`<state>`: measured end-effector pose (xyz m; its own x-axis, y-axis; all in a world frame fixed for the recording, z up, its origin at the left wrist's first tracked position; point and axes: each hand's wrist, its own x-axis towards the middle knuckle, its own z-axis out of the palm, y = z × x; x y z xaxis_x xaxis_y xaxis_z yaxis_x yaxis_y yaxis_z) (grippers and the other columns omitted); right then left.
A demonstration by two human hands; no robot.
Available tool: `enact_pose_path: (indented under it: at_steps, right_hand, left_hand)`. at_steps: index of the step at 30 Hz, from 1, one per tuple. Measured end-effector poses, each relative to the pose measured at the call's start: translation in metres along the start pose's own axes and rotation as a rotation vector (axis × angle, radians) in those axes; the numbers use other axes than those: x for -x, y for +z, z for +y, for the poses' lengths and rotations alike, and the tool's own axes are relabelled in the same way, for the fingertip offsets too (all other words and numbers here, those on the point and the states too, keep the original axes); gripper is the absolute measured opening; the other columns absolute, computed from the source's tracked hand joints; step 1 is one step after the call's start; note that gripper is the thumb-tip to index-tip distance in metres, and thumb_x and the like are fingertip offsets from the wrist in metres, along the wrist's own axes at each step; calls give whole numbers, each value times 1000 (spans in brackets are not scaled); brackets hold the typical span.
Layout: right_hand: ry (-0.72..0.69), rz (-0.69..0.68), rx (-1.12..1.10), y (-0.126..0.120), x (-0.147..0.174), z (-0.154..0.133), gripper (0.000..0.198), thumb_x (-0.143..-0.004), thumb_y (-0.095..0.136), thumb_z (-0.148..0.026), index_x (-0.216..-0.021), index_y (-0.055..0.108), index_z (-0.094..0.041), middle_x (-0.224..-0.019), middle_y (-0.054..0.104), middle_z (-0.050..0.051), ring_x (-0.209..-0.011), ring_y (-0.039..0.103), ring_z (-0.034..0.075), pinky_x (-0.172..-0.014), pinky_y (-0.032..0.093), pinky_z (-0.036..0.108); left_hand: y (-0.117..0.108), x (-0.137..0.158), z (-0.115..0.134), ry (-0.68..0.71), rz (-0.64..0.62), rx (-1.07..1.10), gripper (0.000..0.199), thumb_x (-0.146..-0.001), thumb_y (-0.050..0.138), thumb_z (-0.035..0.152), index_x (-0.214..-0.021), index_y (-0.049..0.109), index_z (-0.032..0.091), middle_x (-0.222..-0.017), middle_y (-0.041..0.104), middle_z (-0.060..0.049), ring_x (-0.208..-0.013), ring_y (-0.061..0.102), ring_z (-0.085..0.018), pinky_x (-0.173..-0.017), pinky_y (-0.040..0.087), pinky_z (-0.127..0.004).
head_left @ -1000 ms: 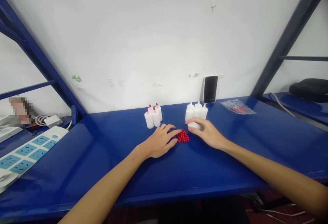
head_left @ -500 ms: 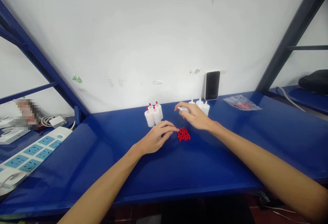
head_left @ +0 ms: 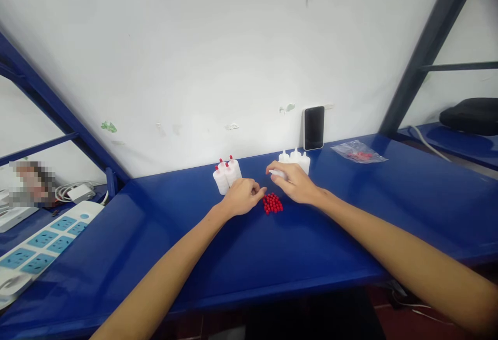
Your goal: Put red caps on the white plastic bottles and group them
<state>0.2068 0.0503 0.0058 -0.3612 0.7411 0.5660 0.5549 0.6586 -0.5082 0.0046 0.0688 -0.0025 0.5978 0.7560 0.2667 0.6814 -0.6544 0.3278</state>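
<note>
My right hand (head_left: 293,180) is wrapped round a small white squeeze bottle (head_left: 279,174), tilted so that its bare nozzle points left. My left hand (head_left: 244,196) is curled closed just left of a pile of small red caps (head_left: 273,203); whatever its fingers hold, if anything, is hidden. Behind the left hand stand several white bottles with red tips (head_left: 227,174), upright and close together. Several white bottles with uncapped nozzles (head_left: 295,156) stand behind my right hand, which partly covers them.
A black-screened device (head_left: 313,128) leans against the wall. To its right lies a clear plastic bag (head_left: 358,152) with red pieces inside. At the left are a power strip (head_left: 46,244) and a white adapter (head_left: 80,193) with cables. The blue table (head_left: 241,262) has its front edge towards me.
My left hand has drawn its fingers in from the red caps and curled closed. My right hand still holds the bottle. The whole view has shifted slightly.
</note>
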Motion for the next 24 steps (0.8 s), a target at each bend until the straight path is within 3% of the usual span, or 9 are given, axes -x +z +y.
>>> enact_pose_path:
  at_steps: [3, 9, 24]
  right_hand:
    - [-20, -2, 6, 1, 1, 1, 19, -88, 47, -24, -99, 62, -20, -86, 69, 3, -73, 61, 19, -72, 42, 29]
    - [-15, -44, 13, 2, 2, 2, 19, -88, 47, -22, -99, 62, -20, -85, 69, 2, -73, 60, 18, -73, 42, 29]
    - [-21, -43, 32, 4, 2, 4, 19, -90, 46, -25, -101, 62, -20, -87, 69, 2, -75, 62, 19, -74, 43, 30]
  left_hand:
    - [5, -7, 0, -10, -60, 10, 45, -94, 45, 43, -59, 53, 16, -56, 56, 1, -53, 47, -12, -55, 29, -27]
    - [4, -7, 0, 19, -93, 131, 26, -94, 46, 40, -89, 57, 17, -61, 54, 4, -54, 49, -12, -54, 31, -26]
    - [7, -6, -9, 115, -52, 211, 22, -92, 51, 31, -97, 68, 19, -89, 64, -3, -75, 56, -15, -69, 43, -26]
